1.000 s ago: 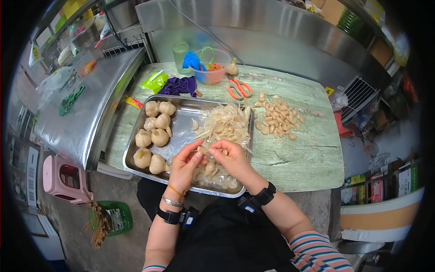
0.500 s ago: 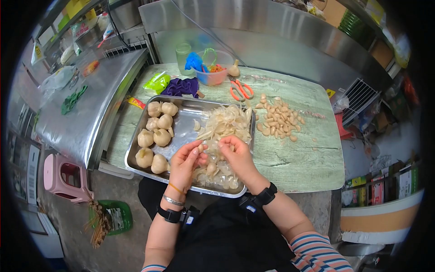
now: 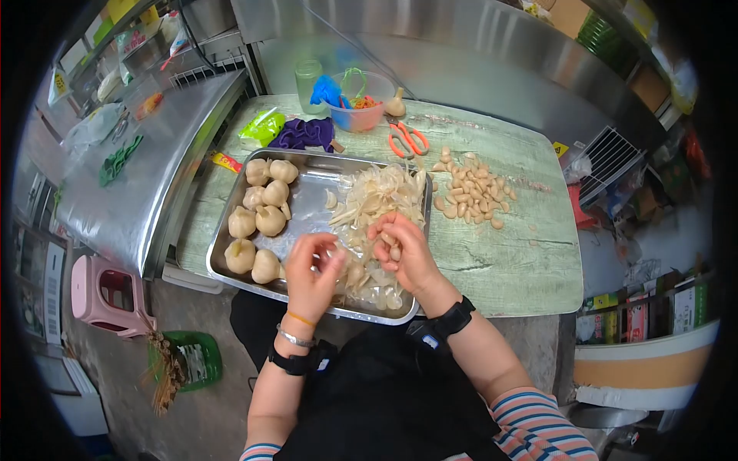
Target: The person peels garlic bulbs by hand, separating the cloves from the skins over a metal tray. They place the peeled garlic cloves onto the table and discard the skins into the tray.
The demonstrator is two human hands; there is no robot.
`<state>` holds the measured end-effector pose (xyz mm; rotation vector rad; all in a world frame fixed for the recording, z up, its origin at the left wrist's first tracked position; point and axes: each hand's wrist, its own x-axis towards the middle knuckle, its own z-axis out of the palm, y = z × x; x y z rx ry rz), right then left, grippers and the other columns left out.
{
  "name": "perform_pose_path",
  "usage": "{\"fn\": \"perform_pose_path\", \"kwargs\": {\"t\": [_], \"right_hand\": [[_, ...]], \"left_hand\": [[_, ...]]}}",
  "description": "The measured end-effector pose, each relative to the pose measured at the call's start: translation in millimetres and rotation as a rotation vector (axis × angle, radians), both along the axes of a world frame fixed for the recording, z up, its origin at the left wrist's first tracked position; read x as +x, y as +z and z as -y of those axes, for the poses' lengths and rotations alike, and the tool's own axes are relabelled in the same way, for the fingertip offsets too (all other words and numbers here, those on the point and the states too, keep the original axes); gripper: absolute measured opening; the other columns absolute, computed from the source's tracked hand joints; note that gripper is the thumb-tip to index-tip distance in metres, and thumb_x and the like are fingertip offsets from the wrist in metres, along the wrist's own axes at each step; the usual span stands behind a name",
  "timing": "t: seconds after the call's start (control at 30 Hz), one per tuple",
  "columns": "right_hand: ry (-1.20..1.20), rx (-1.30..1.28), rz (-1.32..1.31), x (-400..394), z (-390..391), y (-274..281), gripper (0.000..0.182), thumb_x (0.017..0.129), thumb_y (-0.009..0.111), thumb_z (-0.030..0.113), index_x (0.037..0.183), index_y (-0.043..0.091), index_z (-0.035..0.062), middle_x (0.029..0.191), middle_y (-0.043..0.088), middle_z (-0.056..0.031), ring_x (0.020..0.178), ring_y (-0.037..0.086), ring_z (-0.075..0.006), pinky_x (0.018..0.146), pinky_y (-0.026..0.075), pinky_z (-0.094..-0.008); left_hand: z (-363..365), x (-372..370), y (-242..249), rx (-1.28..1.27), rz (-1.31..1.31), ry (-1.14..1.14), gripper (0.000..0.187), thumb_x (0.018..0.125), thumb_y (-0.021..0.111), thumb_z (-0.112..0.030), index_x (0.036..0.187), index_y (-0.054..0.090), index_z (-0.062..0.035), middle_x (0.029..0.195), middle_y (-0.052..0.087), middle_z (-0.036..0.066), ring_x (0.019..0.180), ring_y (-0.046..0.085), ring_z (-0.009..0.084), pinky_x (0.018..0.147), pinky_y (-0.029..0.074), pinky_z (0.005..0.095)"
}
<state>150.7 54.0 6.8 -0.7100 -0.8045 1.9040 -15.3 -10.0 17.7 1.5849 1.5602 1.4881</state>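
My left hand (image 3: 314,269) hovers over the middle of the metal tray (image 3: 307,159), its fingers curved and thumb apart; a pale speck shows at the fingertips, too small to name. To its right, my right hand (image 3: 407,257) has its fingers curled around garlic cloves (image 3: 394,250), partly hidden in the palm. Beneath and beyond the hands lies a heap of papery garlic skins (image 3: 384,192). Several whole garlic bulbs (image 3: 270,220) sit along the tray's left side. On the table right of the tray is a pile of peeled cloves (image 3: 475,188).
Orange-handled pliers (image 3: 407,140) lie behind the tray. Nearby are a plastic tub (image 3: 358,115), a green jar (image 3: 308,86), a purple cloth (image 3: 302,134) and a garlic bulb (image 3: 395,103). A steel counter (image 3: 184,146) stands left, above a pink stool (image 3: 108,296) and green basket (image 3: 204,357).
My hands have moved apart: the left slightly left, the right turned so its palm side shows cloves in its curled fingers. The whole view has shifted slightly.
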Motion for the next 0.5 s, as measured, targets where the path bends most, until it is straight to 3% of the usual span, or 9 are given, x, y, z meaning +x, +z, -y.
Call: {"fn": "perform_pose_path", "kwargs": {"t": [0.07, 0.17, 0.23, 0.3, 0.33, 0.37, 0.43, 0.5], "right_hand": [[-0.047, -0.037, -0.124, 0, 0, 2, 0.014, 0.094, 0.054, 0.020, 0.098, 0.054, 0.0063, 0.079, 0.055, -0.0020, 0.052, 0.041, -0.0045, 0.041, 0.027, -0.0177], [-0.085, 0.010, -0.055, -2, 0, -3, 0.016, 0.094, 0.053, 0.019, 0.103, 0.055, 0.0055, 0.081, 0.054, -0.0021, 0.052, 0.041, -0.0042, 0.042, 0.027, -0.0174], [-0.129, 0.212, 0.152, -3, -2, -2, 0.019, 0.095, 0.052, 0.017, 0.109, 0.055, 0.0055, 0.079, 0.053, -0.0011, 0.053, 0.041, -0.0038, 0.042, 0.028, -0.0172], [-0.096, 0.310, 0.292, -1, -4, -7, 0.020, 0.095, 0.051, 0.015, 0.112, 0.055, 0.0056, 0.078, 0.053, -0.0006, 0.053, 0.041, -0.0039, 0.043, 0.028, -0.0172], [-0.062, 0.407, 0.435, 0, -6, -11, 0.021, 0.095, 0.050, 0.014, 0.114, 0.055, 0.0057, 0.077, 0.052, -0.0001, 0.053, 0.041, -0.0041, 0.043, 0.028, -0.0173], [-0.060, 0.411, 0.430, 1, -7, -14, 0.021, 0.095, 0.050, 0.014, 0.114, 0.055, 0.0057, 0.077, 0.052, -0.0001, 0.053, 0.041, -0.0041, 0.043, 0.028, -0.0173], [0.060, 0.476, 0.589, -1, -6, -12, 0.028, 0.091, 0.057, 0.014, 0.117, 0.054, 0.0051, 0.076, 0.053, -0.0002, 0.055, 0.047, -0.0050, 0.048, 0.035, -0.0186], [0.091, 0.613, 0.698, -7, 11, 5, 0.033, 0.088, 0.062, 0.014, 0.119, 0.054, 0.0045, 0.077, 0.055, -0.0004, 0.060, 0.051, -0.0059, 0.054, 0.039, -0.0200]], "left_hand": [[7, 2, 14, -0.081, -0.369, -0.121, 0.029, 0.073, 0.073, -0.014, 0.100, 0.064, -0.0061, 0.090, 0.058, 0.008, 0.066, 0.058, 0.0180, 0.061, 0.050, 0.0276], [9, 5, 4, -0.182, -0.370, -0.210, 0.027, 0.074, 0.072, -0.013, 0.099, 0.065, -0.0047, 0.090, 0.059, 0.010, 0.066, 0.061, 0.0209, 0.062, 0.051, 0.0290], [8, 5, 3, -0.194, -0.338, -0.192, 0.024, 0.076, 0.070, -0.012, 0.098, 0.065, -0.0035, 0.090, 0.060, 0.010, 0.065, 0.062, 0.0198, 0.062, 0.051, 0.0272], [1, -2, -9, -0.228, -0.085, -0.074, 0.021, 0.080, 0.066, -0.009, 0.099, 0.064, -0.0016, 0.089, 0.061, 0.007, 0.066, 0.062, 0.0155, 0.062, 0.051, 0.0255], [-2, -8, -13, -0.319, 0.239, -0.116, 0.016, 0.085, 0.060, -0.008, 0.099, 0.063, 0.0000, 0.092, 0.062, 0.004, 0.071, 0.061, 0.0105, 0.063, 0.051, 0.0239], [-3, -11, -17, -0.315, 0.236, -0.112, 0.016, 0.085, 0.060, -0.008, 0.099, 0.063, 0.0000, 0.092, 0.062, 0.004, 0.071, 0.061, 0.0105, 0.063, 0.051, 0.0239], [-4, -13, -5, -0.279, 0.716, -0.148, 0.014, 0.089, 0.057, -0.007, 0.099, 0.063, 0.0004, 0.095, 0.063, 0.003, 0.074, 0.059, 0.0072, 0.062, 0.050, 0.0228], [-2, -14, -7, -0.278, 0.703, -0.156, 0.016, 0.092, 0.055, -0.009, 0.102, 0.063, -0.0001, 0.095, 0.063, 0.003, 0.076, 0.058, 0.0062, 0.064, 0.049, 0.0201]]}}
